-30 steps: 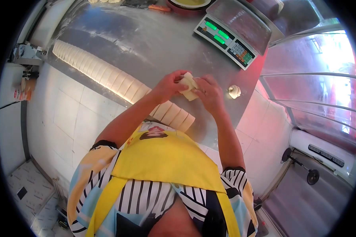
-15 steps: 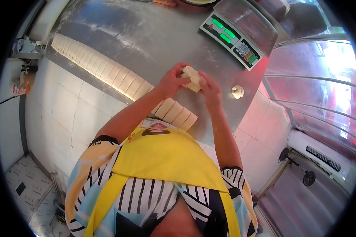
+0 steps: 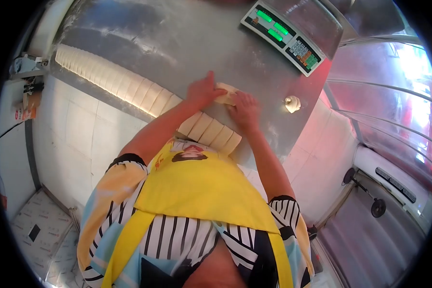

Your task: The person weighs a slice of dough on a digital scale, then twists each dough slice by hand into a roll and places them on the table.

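Note:
A pale piece of dough [image 3: 227, 94] lies between my two hands, low over the steel tabletop. From its left side, my left hand [image 3: 202, 91] grips the edge with the thumb, while one finger sticks out away from me. My right hand [image 3: 245, 110] is closed over the right side of the same piece, fingers bent on top of it. Close below my wrists runs a long row of cut dough slices [image 3: 125, 89], its near end [image 3: 221, 136] by my apron. A small twisted lump of dough [image 3: 292, 103] sits apart to the right.
A digital scale [image 3: 283, 36] with lit green displays stands at the back right of the steel table [image 3: 177, 43]. The table's right edge runs beyond the small lump. My yellow apron [image 3: 201, 187] reaches the near edge. Pale floor tiles [image 3: 101, 125] show below.
My hands have lowered the dough and flattened it; before, it was raised and folded between my fingertips. My right hand has turned over on top of it. The view has shifted slightly.

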Demonstrator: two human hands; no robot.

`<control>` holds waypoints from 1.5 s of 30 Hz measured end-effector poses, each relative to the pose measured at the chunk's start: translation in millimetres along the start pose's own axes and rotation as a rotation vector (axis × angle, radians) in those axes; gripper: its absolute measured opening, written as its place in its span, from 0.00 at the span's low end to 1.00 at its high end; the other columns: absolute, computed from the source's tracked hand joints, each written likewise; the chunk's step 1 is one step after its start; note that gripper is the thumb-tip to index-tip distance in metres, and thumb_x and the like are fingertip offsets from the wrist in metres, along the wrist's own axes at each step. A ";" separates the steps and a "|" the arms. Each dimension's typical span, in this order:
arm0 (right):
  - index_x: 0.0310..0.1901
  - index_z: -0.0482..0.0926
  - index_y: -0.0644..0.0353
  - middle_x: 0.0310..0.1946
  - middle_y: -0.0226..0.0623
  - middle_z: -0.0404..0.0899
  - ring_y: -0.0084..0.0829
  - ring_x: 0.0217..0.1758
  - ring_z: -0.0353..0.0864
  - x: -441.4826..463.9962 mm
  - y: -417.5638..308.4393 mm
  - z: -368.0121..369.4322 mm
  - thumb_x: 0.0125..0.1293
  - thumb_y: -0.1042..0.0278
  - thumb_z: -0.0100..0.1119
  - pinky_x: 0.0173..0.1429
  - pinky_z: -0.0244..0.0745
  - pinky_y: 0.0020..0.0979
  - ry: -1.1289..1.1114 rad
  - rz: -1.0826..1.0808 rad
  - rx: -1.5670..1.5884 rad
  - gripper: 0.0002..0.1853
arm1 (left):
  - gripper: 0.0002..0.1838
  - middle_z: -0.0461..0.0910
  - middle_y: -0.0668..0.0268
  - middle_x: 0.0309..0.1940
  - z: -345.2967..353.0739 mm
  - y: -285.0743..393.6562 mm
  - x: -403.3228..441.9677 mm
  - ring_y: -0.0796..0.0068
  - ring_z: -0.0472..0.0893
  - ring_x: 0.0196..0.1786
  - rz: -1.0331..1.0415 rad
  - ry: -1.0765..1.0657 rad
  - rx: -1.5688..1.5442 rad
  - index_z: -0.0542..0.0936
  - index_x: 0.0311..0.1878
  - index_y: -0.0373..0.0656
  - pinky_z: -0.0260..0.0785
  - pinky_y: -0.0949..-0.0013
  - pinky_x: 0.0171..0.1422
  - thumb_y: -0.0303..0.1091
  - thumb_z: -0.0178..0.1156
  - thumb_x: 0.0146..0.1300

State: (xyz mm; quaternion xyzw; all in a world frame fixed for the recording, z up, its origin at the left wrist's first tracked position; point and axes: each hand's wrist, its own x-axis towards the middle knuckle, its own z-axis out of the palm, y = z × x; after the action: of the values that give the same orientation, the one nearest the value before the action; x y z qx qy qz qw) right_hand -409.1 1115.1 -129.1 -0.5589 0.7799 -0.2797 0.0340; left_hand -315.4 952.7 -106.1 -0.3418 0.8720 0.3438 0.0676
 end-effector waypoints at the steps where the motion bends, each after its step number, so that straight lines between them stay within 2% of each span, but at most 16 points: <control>1: 0.46 0.74 0.56 0.49 0.35 0.72 0.41 0.53 0.69 -1.9 -2.2 1.4 0.49 0.67 0.63 0.56 0.64 0.42 -0.014 0.018 0.011 0.20 | 0.18 0.76 0.58 0.43 3.4 -5.3 0.2 0.57 0.77 0.45 0.137 0.094 0.035 0.71 0.41 0.41 0.71 0.58 0.45 0.42 0.63 0.53; 2: 0.46 0.74 0.56 0.49 0.36 0.72 0.41 0.53 0.69 -1.4 -3.0 2.3 0.49 0.67 0.62 0.56 0.64 0.42 -0.023 0.034 0.020 0.20 | 0.18 0.76 0.60 0.47 5.5 -11.0 2.2 0.58 0.76 0.49 0.277 0.191 0.068 0.72 0.42 0.41 0.70 0.58 0.48 0.40 0.62 0.52; 5: 0.48 0.74 0.56 0.48 0.38 0.72 0.41 0.52 0.70 -3.3 2.6 9.8 0.50 0.68 0.61 0.55 0.65 0.42 -0.015 0.037 0.005 0.20 | 0.18 0.73 0.64 0.53 16.1 -44.7 11.8 0.61 0.71 0.57 0.975 0.110 0.205 0.73 0.46 0.43 0.66 0.59 0.57 0.35 0.61 0.50; 8: 0.49 0.73 0.56 0.47 0.39 0.73 0.41 0.50 0.72 -1.3 15.4 20.4 0.50 0.69 0.60 0.53 0.67 0.41 0.036 -0.011 -0.007 0.20 | 0.20 0.73 0.64 0.52 14.0 -56.0 14.5 0.61 0.70 0.59 1.008 0.130 0.210 0.75 0.47 0.44 0.63 0.60 0.62 0.32 0.61 0.48; 14: 0.48 0.74 0.55 0.46 0.36 0.74 0.40 0.49 0.72 3.2 31.9 32.6 0.50 0.68 0.61 0.51 0.67 0.39 0.076 0.019 0.082 0.20 | 0.18 0.75 0.66 0.49 22.3 -38.5 14.2 0.64 0.72 0.55 0.906 0.275 0.198 0.77 0.44 0.43 0.65 0.62 0.56 0.34 0.63 0.47; 17: 0.46 0.76 0.54 0.46 0.35 0.74 0.39 0.48 0.73 8.5 18.7 6.8 0.49 0.68 0.62 0.51 0.67 0.39 0.037 0.009 0.086 0.19 | 0.13 0.75 0.67 0.47 29.2 -36.1 22.9 0.64 0.73 0.51 0.664 0.203 -0.027 0.78 0.38 0.43 0.65 0.63 0.52 0.36 0.63 0.49; 21: 0.43 0.78 0.56 0.42 0.36 0.77 0.40 0.46 0.74 12.8 23.4 9.1 0.47 0.70 0.63 0.52 0.66 0.39 0.038 0.004 0.116 0.17 | 0.11 0.74 0.65 0.43 21.7 -30.6 34.0 0.64 0.72 0.49 0.559 0.167 -0.046 0.79 0.33 0.43 0.65 0.60 0.51 0.41 0.60 0.55; 23: 0.39 0.79 0.56 0.38 0.35 0.78 0.40 0.44 0.75 16.1 27.6 17.1 0.47 0.71 0.63 0.51 0.67 0.39 0.062 0.118 0.242 0.14 | 0.13 0.73 0.63 0.40 24.9 -33.7 40.1 0.62 0.72 0.48 0.508 0.169 -0.071 0.79 0.30 0.42 0.65 0.59 0.50 0.43 0.60 0.55; 27: 0.31 0.81 0.57 0.33 0.37 0.79 0.40 0.41 0.76 21.7 25.9 19.9 0.47 0.69 0.64 0.49 0.67 0.39 0.107 0.370 0.449 0.08 | 0.13 0.72 0.60 0.38 27.2 -28.4 41.7 0.57 0.73 0.43 0.363 0.154 -0.083 0.77 0.38 0.44 0.66 0.58 0.46 0.43 0.61 0.56; 29: 0.30 0.81 0.58 0.33 0.38 0.79 0.39 0.41 0.75 27.7 17.6 10.8 0.47 0.67 0.65 0.48 0.68 0.39 0.038 0.652 0.578 0.08 | 0.17 0.72 0.58 0.38 16.8 -12.8 36.4 0.54 0.74 0.43 0.158 0.168 -0.082 0.76 0.44 0.45 0.67 0.56 0.46 0.44 0.62 0.55; 30: 0.29 0.80 0.58 0.33 0.39 0.78 0.39 0.41 0.75 30.8 15.4 6.9 0.47 0.67 0.66 0.47 0.68 0.39 0.001 0.791 0.638 0.08 | 0.19 0.72 0.58 0.38 13.8 -11.4 37.5 0.54 0.74 0.43 0.162 0.138 -0.012 0.75 0.46 0.46 0.67 0.56 0.46 0.46 0.62 0.55; 33: 0.29 0.80 0.57 0.32 0.38 0.77 0.38 0.41 0.74 28.3 19.6 16.6 0.45 0.63 0.68 0.47 0.68 0.38 0.195 0.531 0.188 0.11 | 0.22 0.73 0.57 0.38 11.1 -14.6 38.1 0.53 0.74 0.44 0.145 0.087 0.084 0.73 0.50 0.46 0.67 0.56 0.47 0.48 0.61 0.56; 36: 0.29 0.81 0.56 0.31 0.35 0.76 0.37 0.41 0.73 33.0 25.1 14.8 0.44 0.61 0.69 0.47 0.68 0.37 -0.109 0.804 0.248 0.12 | 0.23 0.73 0.56 0.39 24.4 -25.7 32.5 0.54 0.74 0.46 0.174 0.095 -0.108 0.73 0.49 0.45 0.67 0.56 0.49 0.49 0.60 0.56; 39: 0.28 0.81 0.54 0.32 0.34 0.76 0.37 0.42 0.73 37.5 14.7 8.6 0.43 0.60 0.69 0.48 0.68 0.36 -0.041 0.893 0.336 0.12 | 0.22 0.72 0.53 0.40 34.2 -37.2 24.2 0.54 0.73 0.46 0.227 0.063 -0.283 0.74 0.48 0.44 0.67 0.57 0.50 0.46 0.61 0.55; 42: 0.32 0.80 0.59 0.33 0.37 0.77 0.35 0.37 0.76 33.3 27.1 16.0 0.44 0.67 0.69 0.43 0.71 0.33 -0.091 0.722 0.350 0.13 | 0.20 0.73 0.56 0.41 30.7 -27.4 26.8 0.58 0.72 0.45 0.135 0.000 -0.230 0.76 0.48 0.45 0.66 0.62 0.51 0.43 0.63 0.53; 45: 0.33 0.78 0.52 0.36 0.33 0.76 0.37 0.43 0.74 21.4 35.3 20.4 0.41 0.65 0.70 0.49 0.67 0.36 -0.031 0.498 0.169 0.15 | 0.18 0.74 0.57 0.40 29.6 -22.9 27.9 0.59 0.72 0.44 0.216 0.042 -0.218 0.76 0.46 0.45 0.66 0.63 0.52 0.38 0.65 0.51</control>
State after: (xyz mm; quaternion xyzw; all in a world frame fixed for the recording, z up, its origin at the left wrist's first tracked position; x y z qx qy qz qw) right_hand -439.8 1095.7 -157.4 -0.3492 0.8667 -0.3183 0.1601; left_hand -325.3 944.3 -150.9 -0.2582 0.8625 0.4345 -0.0255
